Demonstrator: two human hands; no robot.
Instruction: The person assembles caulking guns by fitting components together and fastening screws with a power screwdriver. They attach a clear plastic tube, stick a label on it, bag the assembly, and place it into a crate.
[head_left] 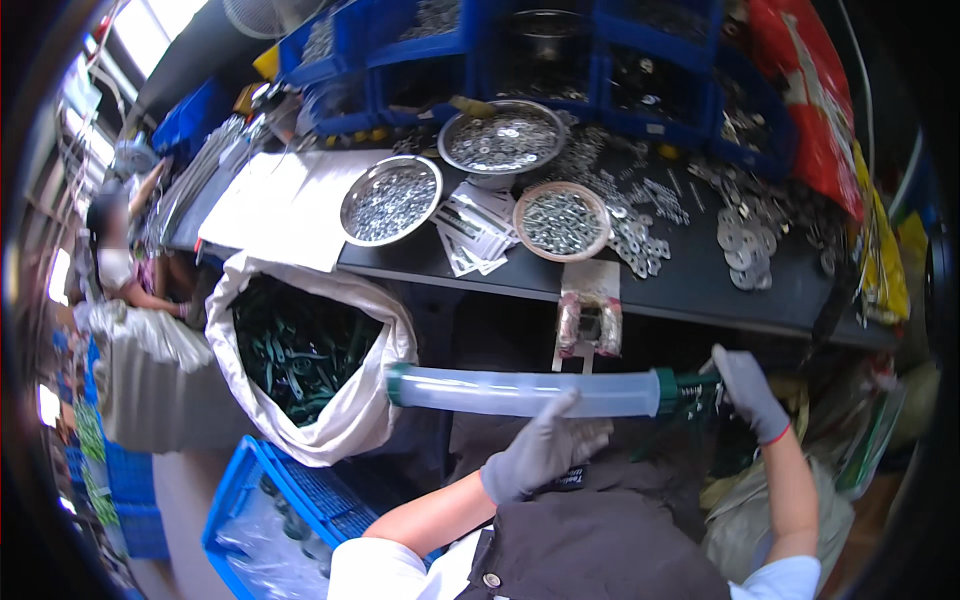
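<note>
A caulking gun with a long translucent tube [530, 392] and green end caps lies level in front of my body. My left hand [535, 455], in a grey glove, is at the underside of the tube near its middle, the thumb up against it and the fingers curled below. At the right end, my gloved right hand [752, 397] is closed around the back of the gun, beside its green handle and trigger part [690, 392]. Some of its fingers are hidden. Just left of the tube's green front cap is a white sack [395, 330] holding dark green handle parts [290, 350].
The dark bench [450, 275] carries metal bowls [391, 200] of small parts, a pink-rimmed bowl [561, 221], loose washers [748, 240] and cards [475, 228]. Blue bins [420, 85] line its back. A blue crate [290, 500] stands lower left. Another person [125, 255] sits far left.
</note>
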